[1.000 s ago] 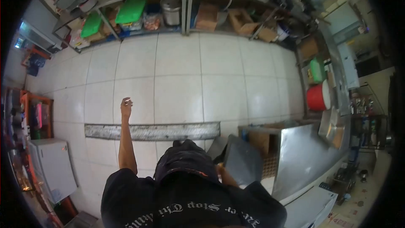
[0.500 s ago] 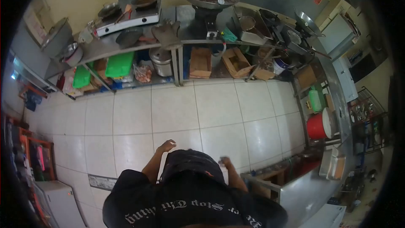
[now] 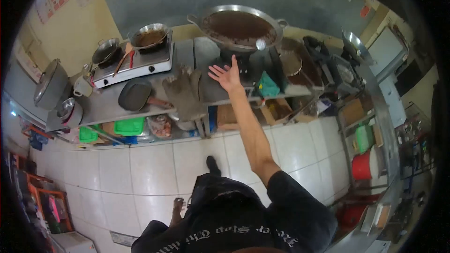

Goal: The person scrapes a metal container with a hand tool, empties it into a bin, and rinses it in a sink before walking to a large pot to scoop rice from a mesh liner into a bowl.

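My right hand is stretched far forward over the steel counter, open, fingers spread and palm turned up, holding nothing. Just beyond its fingertips stands a large two-handled wok full of dark brown contents. A round dial thermometer sits at the wok's near rim. Below the wok, the burner stand is partly covered by my hand. To the hand's left lie grey-brown work gloves; a teal cloth is to its right. My left hand hangs low beside my body, its fingers small and blurred.
A two-burner stove carries two smaller pans, a wooden spatula and a red utensil. In front of it lies a dark skillet. Green crates and cardboard boxes fill the lower shelf. A red bucket stands at the right.
I have come closer to the counter. My right hand has gone from beside my body to reaching forward over the counter, fingers spread. My left hand stays low by my side.
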Demonstrator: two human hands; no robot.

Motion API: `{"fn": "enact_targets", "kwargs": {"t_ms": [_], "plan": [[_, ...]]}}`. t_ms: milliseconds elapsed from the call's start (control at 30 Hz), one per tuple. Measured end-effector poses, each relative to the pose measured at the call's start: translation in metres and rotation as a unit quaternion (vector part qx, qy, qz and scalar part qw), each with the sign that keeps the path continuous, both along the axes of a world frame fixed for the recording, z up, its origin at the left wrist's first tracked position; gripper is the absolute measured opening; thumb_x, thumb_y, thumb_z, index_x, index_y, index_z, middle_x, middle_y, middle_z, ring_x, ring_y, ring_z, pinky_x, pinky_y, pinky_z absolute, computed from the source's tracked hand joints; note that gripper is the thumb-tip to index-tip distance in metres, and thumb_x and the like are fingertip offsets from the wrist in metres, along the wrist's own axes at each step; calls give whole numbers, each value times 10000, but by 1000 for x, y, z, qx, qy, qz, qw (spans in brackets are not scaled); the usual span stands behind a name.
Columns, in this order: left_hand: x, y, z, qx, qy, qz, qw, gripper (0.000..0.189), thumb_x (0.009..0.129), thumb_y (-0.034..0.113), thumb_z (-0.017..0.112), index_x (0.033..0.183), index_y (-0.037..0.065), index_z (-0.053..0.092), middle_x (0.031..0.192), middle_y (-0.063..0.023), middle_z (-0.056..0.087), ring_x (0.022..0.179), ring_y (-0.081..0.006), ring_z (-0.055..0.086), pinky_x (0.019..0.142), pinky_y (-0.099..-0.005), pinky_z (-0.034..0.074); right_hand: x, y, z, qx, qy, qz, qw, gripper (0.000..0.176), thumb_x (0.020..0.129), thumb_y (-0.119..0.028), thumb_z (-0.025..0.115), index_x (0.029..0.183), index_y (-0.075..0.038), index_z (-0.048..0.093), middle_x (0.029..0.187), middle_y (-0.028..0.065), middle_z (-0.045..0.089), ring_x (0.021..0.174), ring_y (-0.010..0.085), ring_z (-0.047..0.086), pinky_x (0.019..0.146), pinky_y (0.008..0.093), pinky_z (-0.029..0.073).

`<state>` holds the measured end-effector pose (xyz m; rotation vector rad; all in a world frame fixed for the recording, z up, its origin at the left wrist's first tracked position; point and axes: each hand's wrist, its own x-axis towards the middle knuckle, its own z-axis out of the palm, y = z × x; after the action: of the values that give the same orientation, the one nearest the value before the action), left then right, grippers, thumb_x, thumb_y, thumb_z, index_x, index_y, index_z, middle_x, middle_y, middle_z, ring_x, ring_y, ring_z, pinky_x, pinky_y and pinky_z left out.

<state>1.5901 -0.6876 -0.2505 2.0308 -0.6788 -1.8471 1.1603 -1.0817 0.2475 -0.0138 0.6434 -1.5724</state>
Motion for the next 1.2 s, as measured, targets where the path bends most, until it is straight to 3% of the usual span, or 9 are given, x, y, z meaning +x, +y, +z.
{"fn": "enact_targets", "kwargs": {"t_ms": [133, 167, 233, 400, 500, 633, 933, 1167, 1200], "plan": [[-45, -39, 42, 75, 111, -74, 988, 208, 762, 305, 524, 882, 137, 552, 743, -86, 583, 627, -230, 567, 490, -438, 441, -35, -105, 7, -137, -69, -101, 983, 388, 804, -113, 540, 1097, 57, 351, 965, 203, 489, 759, 228, 538, 679, 305, 478], [-52, -55, 43, 79, 120, -81, 986, 219, 757, 319, 521, 876, 138, 553, 744, -87, 583, 628, -236, 568, 487, -443, 438, -49, -113, 7, -170, -184, -3, 968, 118, 788, 30, 459, 886, 75, 413, 755, 107, 452, 590, 141, 431, 555, 214, 421], [-64, -90, 47, 82, 128, -82, 985, 241, 748, 349, 516, 864, 141, 555, 746, -87, 585, 631, -247, 570, 482, -452, 431, -51, -87, 36, -176, -146, -28, 973, 45, 780, 67, 447, 797, 74, 406, 656, 43, 373, 566, 126, 384, 503, 221, 370], [-72, -211, 26, 42, 252, 61, 965, 302, 724, 422, 502, 833, 147, 559, 753, -89, 588, 639, -277, 574, 471, -477, 415, -53, -41, 48, -109, -62, 37, 991, 150, 767, -11, 578, 794, -41, 433, 699, 29, 443, 576, 82, 406, 474, 178, 352], [-94, -290, 94, -52, 132, 61, 988, 219, 771, 85, 541, 977, 137, 489, 726, -73, 584, 555, -207, 567, 380, -347, 426, -68, -39, 56, -53, 42, 21, 997, 161, 809, -25, 546, 894, 50, 433, 747, 24, 391, 549, 40, 360, 447, 159, 321], [-125, -345, 134, -164, -39, 20, 986, 224, 824, 176, 493, 1041, 120, 487, 767, -98, 594, 608, -188, 584, 419, -348, 453, -86, -22, 62, -56, 53, 63, 995, 254, 775, -63, 608, 936, -44, 413, 792, 40, 448, 557, 48, 380, 448, 182, 347], [-186, -284, 96, 82, 53, -35, 995, 272, 803, 207, 550, 1057, 146, 475, 833, -107, 598, 692, -240, 580, 607, -475, 450, -127, -21, 75, -79, 24, 120, 989, 229, 854, -88, 497, 1032, 14, 397, 830, 39, 414, 537, 9, 334, 420, 147, 328], [-201, -211, 91, -72, 217, -38, 973, 249, 804, 270, 524, 990, 105, 527, 906, -124, 592, 779, -273, 565, 643, -478, 445, -118, -55, 62, -81, 50, 124, 988, 212, 792, -157, 614, 911, -59, 469, 788, 14, 481, 537, 25, 395, 441, 159, 357], [-196, -224, 78, 39, 220, -6, 975, 299, 812, 348, 454, 1030, 148, 499, 879, -106, 594, 787, -258, 559, 644, -471, 433, -110, -56, 72, -78, 52, 115, 989, 229, 784, -172, 627, 914, -66, 471, 787, 14, 484, 529, 26, 396, 439, 159, 357]]}}
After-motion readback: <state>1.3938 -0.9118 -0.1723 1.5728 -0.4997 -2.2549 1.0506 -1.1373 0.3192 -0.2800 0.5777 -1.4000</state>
